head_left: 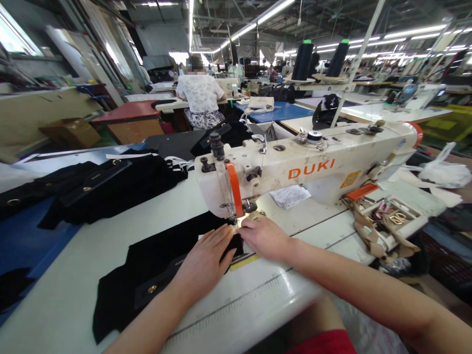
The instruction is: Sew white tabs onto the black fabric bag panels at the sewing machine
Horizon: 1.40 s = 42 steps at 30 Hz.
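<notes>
A black fabric piece lies on the pale sewing table, its upper end under the needle area of a white sewing machine. A small gold metal fitting sits on a darker strip of the fabric. My left hand rests flat on the cloth, fingers stretched toward the presser foot. Close to the needle, my right hand is closed, its fingertips pinching at the fabric's edge; the exact grip is partly hidden. A small lamp lights the spot between both hands.
More black fabric pieces are piled at the left. A folded white paper lies under the machine arm. On the right are a parts tray and beige strips. Another person sits farther back; two thread cones stand behind.
</notes>
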Each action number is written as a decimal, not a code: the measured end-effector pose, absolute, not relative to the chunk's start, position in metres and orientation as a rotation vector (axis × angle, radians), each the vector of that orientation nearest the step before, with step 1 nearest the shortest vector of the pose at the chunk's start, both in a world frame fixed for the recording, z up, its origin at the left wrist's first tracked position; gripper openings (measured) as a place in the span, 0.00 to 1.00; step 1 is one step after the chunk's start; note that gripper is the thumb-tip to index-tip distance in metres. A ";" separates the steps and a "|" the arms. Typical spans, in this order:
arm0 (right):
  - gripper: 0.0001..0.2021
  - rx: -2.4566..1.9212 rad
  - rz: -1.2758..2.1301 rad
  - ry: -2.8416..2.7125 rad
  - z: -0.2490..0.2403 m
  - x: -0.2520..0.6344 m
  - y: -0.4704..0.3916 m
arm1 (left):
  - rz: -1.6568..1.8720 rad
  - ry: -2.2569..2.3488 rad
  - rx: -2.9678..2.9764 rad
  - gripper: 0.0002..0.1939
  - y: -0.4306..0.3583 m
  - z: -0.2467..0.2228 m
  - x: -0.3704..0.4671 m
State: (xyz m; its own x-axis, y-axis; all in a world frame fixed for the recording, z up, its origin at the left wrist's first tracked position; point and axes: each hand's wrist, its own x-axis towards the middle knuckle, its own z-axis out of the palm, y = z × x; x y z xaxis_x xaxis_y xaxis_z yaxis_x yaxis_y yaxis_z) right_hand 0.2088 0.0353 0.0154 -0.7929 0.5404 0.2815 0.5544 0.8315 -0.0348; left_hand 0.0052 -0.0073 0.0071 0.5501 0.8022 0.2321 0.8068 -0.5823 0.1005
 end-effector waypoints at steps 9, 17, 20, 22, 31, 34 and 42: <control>0.09 -0.846 -0.094 -2.708 0.012 0.207 0.036 | -0.417 -1.407 -2.744 0.22 -0.004 0.005 0.004; 0.08 -0.841 -0.086 -2.698 0.007 0.208 0.035 | -0.440 -1.418 -2.755 0.22 -0.005 0.004 0.004; 0.08 -0.849 -0.067 -2.700 0.007 0.207 0.035 | -0.436 -1.417 -2.757 0.22 -0.004 0.005 0.004; 0.08 -0.851 -0.062 -2.694 0.008 0.207 0.036 | -0.415 -1.419 -2.756 0.22 -0.002 0.006 0.004; 0.08 -0.856 -0.115 -2.650 0.003 0.207 0.039 | -0.406 -1.504 -2.673 0.23 0.010 0.007 0.007; 0.09 -0.838 -0.119 -2.624 0.002 0.209 0.038 | -0.401 -1.511 -2.664 0.23 0.013 0.005 0.008; 0.07 -0.721 -0.112 -2.452 0.005 0.215 0.027 | -0.278 -1.488 -2.675 0.24 -0.031 0.008 -0.010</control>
State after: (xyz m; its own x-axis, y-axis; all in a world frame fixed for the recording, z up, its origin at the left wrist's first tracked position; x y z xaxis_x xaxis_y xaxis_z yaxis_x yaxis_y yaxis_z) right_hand 0.2146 0.0273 0.0054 -0.6892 0.4713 0.5504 0.5195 0.8509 -0.0781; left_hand -0.0097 -0.0309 0.0084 0.5152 0.8357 0.1903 0.8480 -0.5292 0.0283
